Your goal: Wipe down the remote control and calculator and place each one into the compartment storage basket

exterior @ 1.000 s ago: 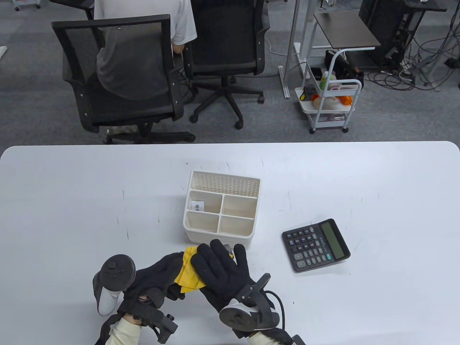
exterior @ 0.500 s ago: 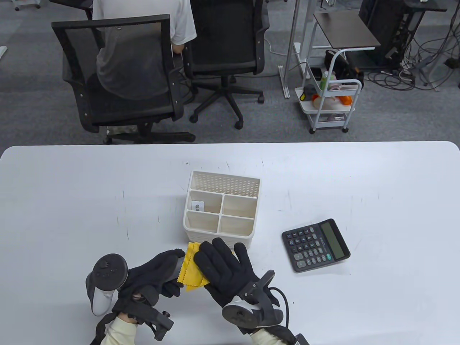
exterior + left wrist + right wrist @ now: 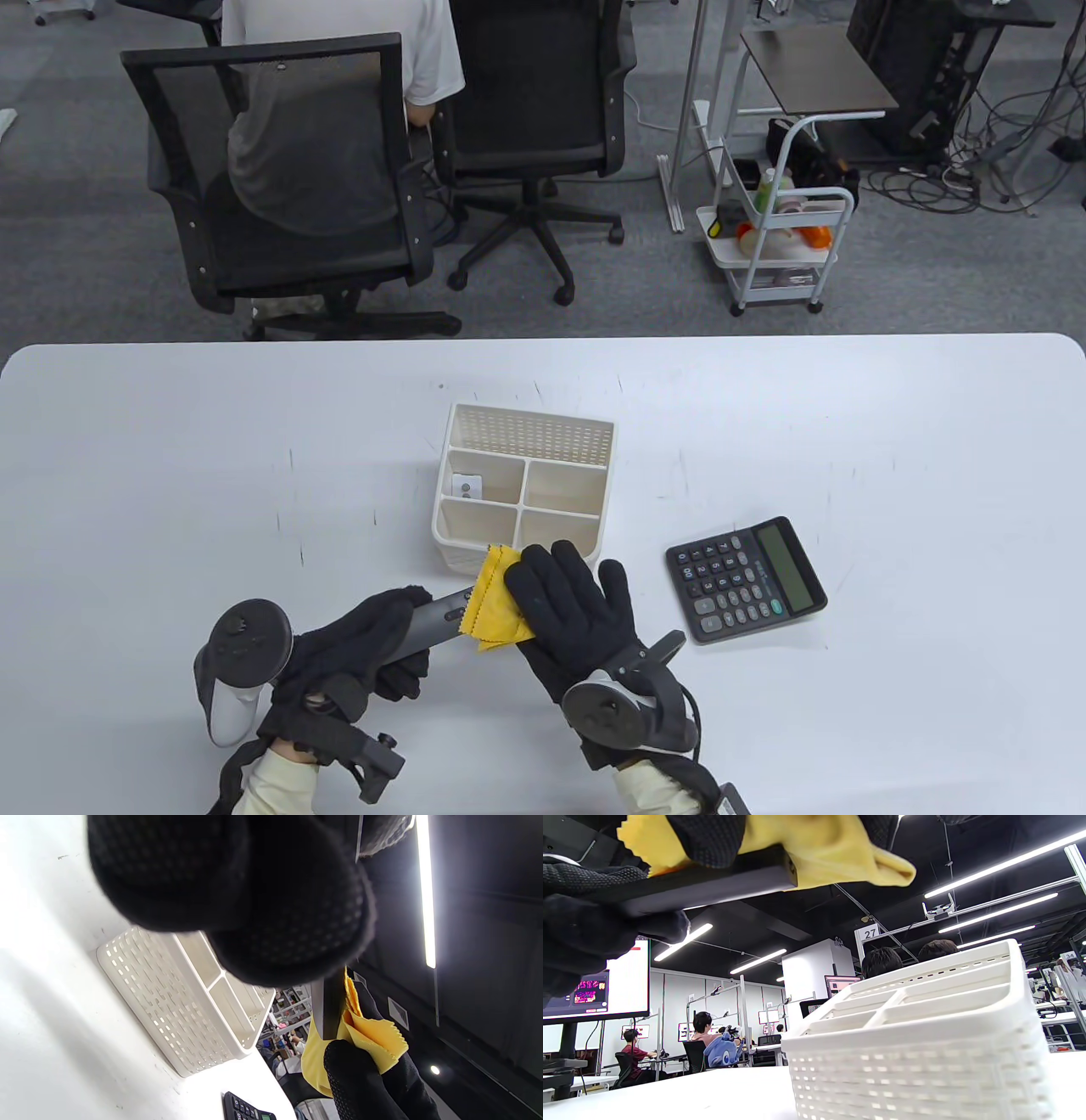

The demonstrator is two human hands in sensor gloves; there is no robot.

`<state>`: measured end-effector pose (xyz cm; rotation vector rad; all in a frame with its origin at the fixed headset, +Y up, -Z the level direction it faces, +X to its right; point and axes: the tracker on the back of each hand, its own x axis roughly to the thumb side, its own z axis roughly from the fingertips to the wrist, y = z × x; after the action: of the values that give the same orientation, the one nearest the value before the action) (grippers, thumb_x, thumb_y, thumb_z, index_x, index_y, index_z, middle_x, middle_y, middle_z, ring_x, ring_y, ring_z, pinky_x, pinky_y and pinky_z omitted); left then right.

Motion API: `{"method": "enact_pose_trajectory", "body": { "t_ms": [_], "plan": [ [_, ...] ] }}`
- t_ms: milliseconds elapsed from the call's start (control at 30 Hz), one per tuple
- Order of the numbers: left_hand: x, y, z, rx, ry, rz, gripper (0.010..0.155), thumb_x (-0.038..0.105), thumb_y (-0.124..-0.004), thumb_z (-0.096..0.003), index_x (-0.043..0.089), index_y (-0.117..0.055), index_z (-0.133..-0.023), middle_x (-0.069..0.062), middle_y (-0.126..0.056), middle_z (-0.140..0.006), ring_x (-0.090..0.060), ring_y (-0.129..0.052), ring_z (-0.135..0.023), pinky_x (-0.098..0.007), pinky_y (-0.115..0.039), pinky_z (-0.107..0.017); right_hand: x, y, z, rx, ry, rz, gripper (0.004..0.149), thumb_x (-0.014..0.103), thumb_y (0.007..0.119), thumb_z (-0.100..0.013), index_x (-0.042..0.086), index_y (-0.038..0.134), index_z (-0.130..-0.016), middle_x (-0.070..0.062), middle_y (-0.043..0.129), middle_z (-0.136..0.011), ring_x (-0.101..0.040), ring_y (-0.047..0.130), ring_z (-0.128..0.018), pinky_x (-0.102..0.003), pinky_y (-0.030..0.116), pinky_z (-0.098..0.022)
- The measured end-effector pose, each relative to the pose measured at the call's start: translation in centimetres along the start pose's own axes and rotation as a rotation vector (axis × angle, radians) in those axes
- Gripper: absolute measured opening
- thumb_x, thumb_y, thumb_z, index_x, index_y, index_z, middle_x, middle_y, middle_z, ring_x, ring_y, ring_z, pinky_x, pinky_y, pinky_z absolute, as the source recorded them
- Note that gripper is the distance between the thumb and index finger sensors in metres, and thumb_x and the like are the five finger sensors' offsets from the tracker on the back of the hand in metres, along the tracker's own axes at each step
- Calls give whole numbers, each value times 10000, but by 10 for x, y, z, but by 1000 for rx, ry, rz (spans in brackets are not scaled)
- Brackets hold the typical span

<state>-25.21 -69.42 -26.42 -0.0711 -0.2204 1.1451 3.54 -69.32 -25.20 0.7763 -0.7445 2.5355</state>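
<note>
Your left hand [image 3: 361, 641] has its fingers curled round the near end of the remote control [image 3: 439, 618], a slim grey bar that you hold above the surface [image 3: 170, 475] and that slants away from you and to the right, toward the compartment storage basket [image 3: 523, 492]. Your right hand [image 3: 573, 611] grips the far part of the remote through a folded yellow cloth [image 3: 496, 598]; the right wrist view shows the cloth [image 3: 814, 853] draped over the end of the remote [image 3: 704, 885], with a gloved finger pressed over the top of it, and the left wrist view shows your right fingers [image 3: 352, 1077] pinching the cloth [image 3: 373, 1035] from both sides of the bar. So both hands are clamped: the left on the remote itself, the right on the cloth and the remote under it. The basket stands on the surface just beyond your right hand, its tall perforated wall on the far side and four smaller compartments on your side; a small pale item with two dark dots lies in the far left one of these, and what it is cannot be made out. The calculator [image 3: 745, 579] lies flat on the surface to the right of the basket and apart from it, keys up, its display toward the far right, and neither hand touches it.
</note>
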Motion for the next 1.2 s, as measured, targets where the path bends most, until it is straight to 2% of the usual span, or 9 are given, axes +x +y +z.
{"method": "enact_pose_trajectory", "body": {
  "t_ms": [167, 500, 633, 767, 1000, 1200],
  "plan": [
    [-3, 0, 0, 8, 16, 60, 494, 431, -648, -567, 152, -826, -935, 1, -1078, -498, -21, -1108, -257, -271, -965, -207, 10, 1, 2, -45, -59, 8, 559, 336, 690, -581, 134, 573, -1089, -180, 566, -1160, -434, 475, -1047, -720, 438, -637],
    [-9, -5, -2, 2, 47, 100, 512, 435, -631, -573, 138, -788, -959, 0, -1067, -522, -14, -1106, -273, -266, -967, -216, 40, 15, 4, -1, -231, 4, 552, 335, 690, -579, 146, 577, -1085, -162, 552, -1164, -419, 441, -1057, -728, 412, -636],
    [-9, -10, -4, -31, 51, 98, 522, 441, -626, -575, 130, -778, -965, 5, -1065, -530, -13, -1106, -276, -267, -966, -219, 57, 21, 5, 21, -328, 29, 566, 336, 688, -579, 158, 543, -1096, -157, 532, -1171, -417, 438, -1061, -734, 392, -638],
    [-10, -10, -4, -31, 54, 113, 525, 444, -629, -575, 128, -770, -971, -1, -1064, -536, -17, -1105, -283, -269, -965, -224, 61, 22, 3, 15, -363, 98, 572, 334, 689, -579, 156, 526, -1097, -158, 530, -1174, -419, 454, -1061, -732, 395, -642],
    [-10, -4, -3, -11, 52, 187, 517, 441, -639, -578, 129, -775, -967, -3, -1065, -532, -10, -1105, -279, -265, -967, -223, 42, 11, 2, -28, -291, 149, 565, 319, 693, -580, 139, 541, -1094, -170, 546, -1167, -429, 474, -1052, -725, 410, -644],
    [-9, -4, -3, -18, 40, 169, 516, 442, -651, -575, 129, -777, -965, -2, -1066, -530, -10, -1105, -278, -265, -967, -223, 9, 2, 0, -65, -93, 115, 564, 316, 693, -580, 114, 560, -1089, -197, 570, -1154, -453, 523, -1031, -716, 439, -640]
  ]
}}
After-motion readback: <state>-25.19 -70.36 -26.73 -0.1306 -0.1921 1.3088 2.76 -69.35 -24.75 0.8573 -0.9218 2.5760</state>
